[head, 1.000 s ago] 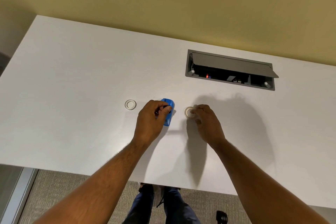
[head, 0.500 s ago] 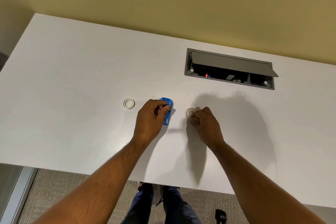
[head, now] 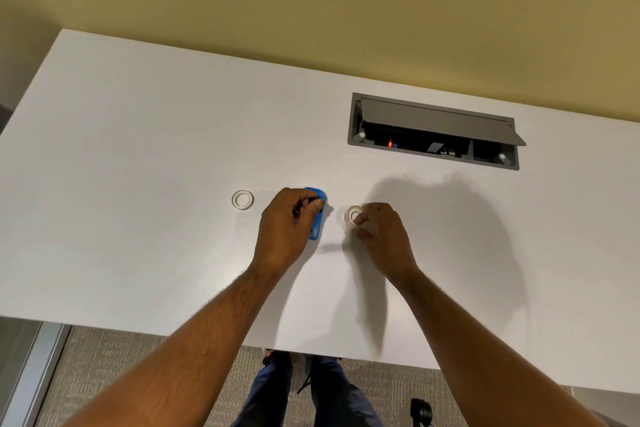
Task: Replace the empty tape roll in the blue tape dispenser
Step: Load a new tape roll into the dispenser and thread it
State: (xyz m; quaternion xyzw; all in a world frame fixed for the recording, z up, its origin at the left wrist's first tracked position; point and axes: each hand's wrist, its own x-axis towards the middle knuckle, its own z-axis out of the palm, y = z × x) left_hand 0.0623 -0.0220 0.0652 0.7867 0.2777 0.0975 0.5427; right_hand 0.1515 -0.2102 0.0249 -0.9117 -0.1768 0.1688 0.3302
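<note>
A small blue tape dispenser (head: 317,218) lies on the white table (head: 138,184), and my left hand (head: 287,229) is closed over its left side, fingertips at its top end. Just to its right my right hand (head: 381,236) pinches a clear tape roll (head: 352,215) that rests on the table. Another white ring-shaped tape roll (head: 242,200) lies alone to the left of the dispenser, apart from both hands. My left hand hides most of the dispenser's body.
A grey cable box (head: 433,132) with its lid raised is set into the table at the back right. A yellow wall stands behind the table. The near table edge runs just under my forearms, with carpet and my legs below.
My right hand has shifted slightly and closed more over the clear roll. My left hand stays on the dispenser. The camera view has drifted a little.
</note>
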